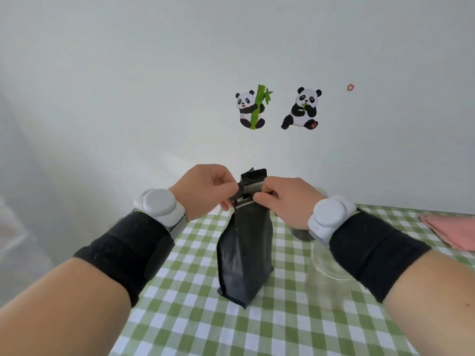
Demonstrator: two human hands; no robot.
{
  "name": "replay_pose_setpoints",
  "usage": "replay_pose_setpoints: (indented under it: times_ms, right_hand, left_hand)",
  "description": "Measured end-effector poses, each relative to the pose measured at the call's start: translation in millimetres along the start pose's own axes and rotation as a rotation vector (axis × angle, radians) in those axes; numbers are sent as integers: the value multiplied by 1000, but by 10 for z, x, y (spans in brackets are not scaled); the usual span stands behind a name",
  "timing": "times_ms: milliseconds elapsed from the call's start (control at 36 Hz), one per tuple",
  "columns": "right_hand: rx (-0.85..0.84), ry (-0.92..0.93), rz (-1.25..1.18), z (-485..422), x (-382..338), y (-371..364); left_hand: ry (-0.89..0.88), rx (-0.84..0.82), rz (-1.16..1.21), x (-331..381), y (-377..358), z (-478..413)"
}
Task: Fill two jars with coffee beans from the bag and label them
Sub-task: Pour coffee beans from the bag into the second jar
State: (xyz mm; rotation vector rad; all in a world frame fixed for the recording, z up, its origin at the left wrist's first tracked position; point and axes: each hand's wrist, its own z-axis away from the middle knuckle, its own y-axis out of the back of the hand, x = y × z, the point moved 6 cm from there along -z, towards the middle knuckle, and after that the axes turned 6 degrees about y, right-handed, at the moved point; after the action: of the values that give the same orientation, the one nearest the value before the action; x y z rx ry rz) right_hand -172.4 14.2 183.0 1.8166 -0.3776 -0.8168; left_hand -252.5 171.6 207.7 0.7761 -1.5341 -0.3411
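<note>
The table (pixel 195 327) in green check carries the black bag (pixel 245 255), upright at its middle. An empty jar (pixel 331 273) stands just right of it; a second, dark inside, hides behind the right wrist. Left hand (pixel 205 188) and right hand (pixel 288 201) each pinch the bag's folded top. Best to pull evenly outward, keeping the base planted so nothing spills.

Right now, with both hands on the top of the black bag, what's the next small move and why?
Probably pull the bag's top apart to open it. The left hand and right hand pinch opposite sides of the black bag near its zip strip, the bag stands upright on the checked cloth, and the clear jar beside it looks empty.
</note>
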Motion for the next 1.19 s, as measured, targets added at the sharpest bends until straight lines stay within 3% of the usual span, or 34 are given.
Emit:
replay_pose_setpoints:
  times_ms: [83, 194, 250, 417, 611, 806, 917, 1028, 1111, 1194]
  right_hand:
    - [-15, 49, -3, 98, -45, 51]
    - [-36, 86, 9, 202, -80, 74]
    - [-52, 81, 17, 246, -48, 80]
    - [-108, 68, 36, 361, -20, 94]
    - [-110, 45, 120, 466, 135, 323]
    - [-101, 58, 155, 467, 128, 312]
    - [83, 130, 90, 515, 109, 427]
    - [-76, 61, 166, 466, 136, 241]
    - [13, 67, 157, 432, 150, 254]
    - [-54, 47, 158, 429, 165, 243]
  left_hand:
    - [-41, -84, 51, 131, -93, 125]
    - [-97, -36, 103, 214, -53, 160]
    - [-86, -17, -42, 154, -59, 115]
    - [-64, -164, -561, 150, -255, 57]
    - [-95, -157, -894, 298, -128, -6]
    - [-145, -108, -930, 299, -212, 14]
    - [-265, 94, -839, 356, -96, 32]
    - [-157, -74, -921, 256, -204, 4]
    - [-214, 8, -884, 274, -175, -32]
    - [-191, -23, -872, 238, -191, -45]
